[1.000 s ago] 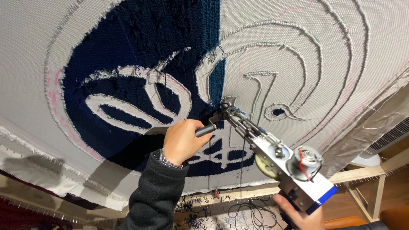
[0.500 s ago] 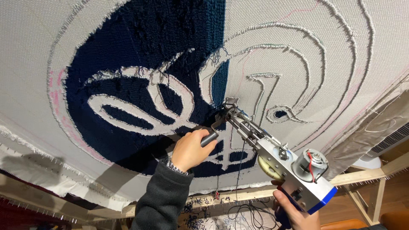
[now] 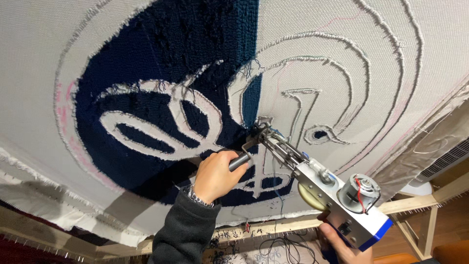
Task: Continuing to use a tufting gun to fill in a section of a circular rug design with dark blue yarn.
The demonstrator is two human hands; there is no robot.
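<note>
Nearest the viewer, the right hand (image 3: 339, 244) grips the lower handle of a tufting gun (image 3: 322, 188) at the bottom edge of the view; only part of the hand shows, fingers wrapped about the blue-and-white housing. The gun's body carries a small round motor (image 3: 361, 189) with exposed red wiring and a pale gear wheel (image 3: 308, 195) on its flank. Next, the left hand (image 3: 215, 175) — dark sleeve (image 3: 183, 234) and a wristband (image 3: 198, 198) at the wrist — is closed around the gun's black front grip (image 3: 239, 161), thumb and fingers clamped on it.

From the body a metal frame runs up and leftward to the needle tip (image 3: 259, 128), which is pressed against the stretched backing cloth (image 3: 391, 58). The tip meets the cloth at the right edge of the dark blue tufted area (image 3: 161, 63), just below a narrow blue strip (image 3: 251, 100).

The cloth, pale grey, carries white yarn outlines (image 3: 342, 73) in curving loops on its right half and a large navy field with untufted leaf-like shapes (image 3: 146, 129) on its left half. Faint pink marks (image 3: 61, 107) lie along the left edge of the design.

Farthest down, the wooden frame (image 3: 415, 203) holds the cloth's lower edge — loose yarn and black cords (image 3: 283, 247) hang beneath it.
</note>
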